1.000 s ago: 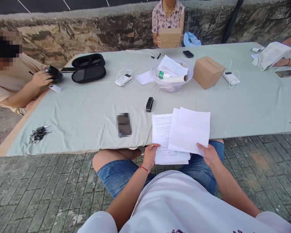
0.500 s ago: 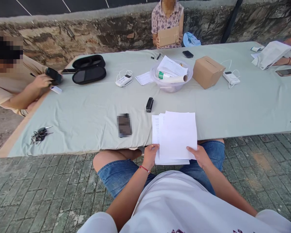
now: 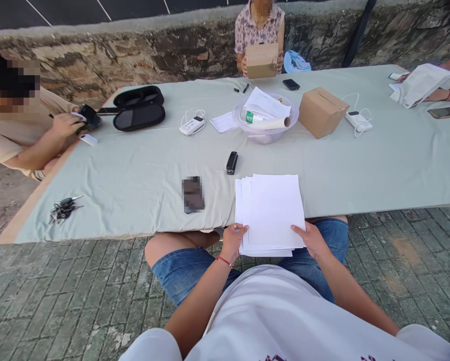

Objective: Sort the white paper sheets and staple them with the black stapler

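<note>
A loose stack of white paper sheets (image 3: pixel 273 210) lies over the near edge of the table, its sheets slightly fanned out at the left. My left hand (image 3: pixel 234 239) grips the stack's lower left side, thumb on top and fingers hidden beneath. At the lower right side, my right hand (image 3: pixel 309 238) pinches the sheets, also with its thumb on top. Faint print shows along the left margin of the under sheets; the top one looks blank. Just beyond the stack lies a black stapler (image 3: pixel 231 163).
On the cloth-covered table (image 3: pixel 135 190) are keys (image 3: pixel 64 208), a blurred dark object (image 3: pixel 193 194), a black case (image 3: pixel 139 116), a plastic basin (image 3: pixel 270 134) of papers, a cardboard box (image 3: pixel 322 113) and white devices with cords. Other people sit at the left, far side and right.
The top sheet has shifted slightly down and left, more in line with the stack. Across the table, a person has tilted a cardboard box. At left, another person's hand has moved.
</note>
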`<state>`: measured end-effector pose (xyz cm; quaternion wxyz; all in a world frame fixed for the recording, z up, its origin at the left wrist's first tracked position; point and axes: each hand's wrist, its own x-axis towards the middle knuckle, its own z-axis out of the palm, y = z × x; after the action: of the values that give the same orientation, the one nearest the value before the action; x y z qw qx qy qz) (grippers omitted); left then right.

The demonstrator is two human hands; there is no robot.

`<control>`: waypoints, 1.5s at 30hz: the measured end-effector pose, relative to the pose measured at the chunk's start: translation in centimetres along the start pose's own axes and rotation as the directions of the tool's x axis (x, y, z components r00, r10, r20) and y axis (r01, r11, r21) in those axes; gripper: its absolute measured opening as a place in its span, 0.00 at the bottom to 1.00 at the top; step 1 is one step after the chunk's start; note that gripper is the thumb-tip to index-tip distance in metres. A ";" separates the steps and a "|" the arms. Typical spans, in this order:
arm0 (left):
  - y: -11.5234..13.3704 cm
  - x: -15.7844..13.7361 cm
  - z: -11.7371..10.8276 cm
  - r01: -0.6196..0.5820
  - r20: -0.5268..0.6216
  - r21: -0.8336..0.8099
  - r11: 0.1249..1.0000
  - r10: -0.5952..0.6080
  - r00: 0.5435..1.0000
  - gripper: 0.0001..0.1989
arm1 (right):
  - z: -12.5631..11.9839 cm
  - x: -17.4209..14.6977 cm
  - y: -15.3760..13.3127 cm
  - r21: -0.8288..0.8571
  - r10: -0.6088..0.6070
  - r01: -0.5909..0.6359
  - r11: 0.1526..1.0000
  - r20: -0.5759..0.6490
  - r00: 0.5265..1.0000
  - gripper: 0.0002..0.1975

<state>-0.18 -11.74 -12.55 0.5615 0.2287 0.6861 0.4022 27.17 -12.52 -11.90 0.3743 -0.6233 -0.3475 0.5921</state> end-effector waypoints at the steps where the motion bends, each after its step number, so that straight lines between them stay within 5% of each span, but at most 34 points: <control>1: 0.0 -0.1 0.0 0.008 0.003 -0.021 1.000 -0.008 1.000 0.19 | -0.2 0.1 0.1 -0.021 0.004 -0.004 1.000 -0.008 1.000 0.24; 8: 0.4 -0.6 0.2 0.018 0.028 -0.099 0.995 -0.016 0.999 0.22 | -2.8 0.7 1.1 -0.084 -0.004 -0.010 0.996 -0.169 0.986 0.22; 13: 0.5 -0.6 0.0 -0.002 0.080 -0.167 0.986 0.015 0.997 0.22 | -5.2 1.1 1.0 0.116 0.073 -0.043 0.992 -0.263 0.962 0.19; 20: 0.2 -0.3 -0.6 -0.039 0.180 -0.036 0.999 0.045 0.983 0.17 | -5.7 1.0 -0.2 0.339 0.192 -0.130 0.932 -0.154 0.969 0.19; 24: 0.2 -0.5 -0.7 -0.053 0.162 0.015 0.998 0.050 0.985 0.14 | -4.0 0.7 -0.5 0.280 0.155 -0.130 0.951 -0.071 0.985 0.21; 39: 1.0 -1.7 -0.2 -0.062 0.151 -0.032 0.998 0.066 0.986 0.30 | -0.9 0.0 -0.3 0.089 0.072 -0.074 0.993 0.020 0.997 0.20; 45: 0.9 -1.6 -0.4 -0.091 0.150 -0.055 0.994 0.098 0.984 0.31 | -3.0 0.4 -0.1 -0.104 -0.020 0.000 0.995 -0.190 0.982 0.21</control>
<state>-0.29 -12.62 -10.84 0.5977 0.2776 0.6198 0.4261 30.17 -12.25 -11.96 0.3759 -0.6941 -0.3434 0.5089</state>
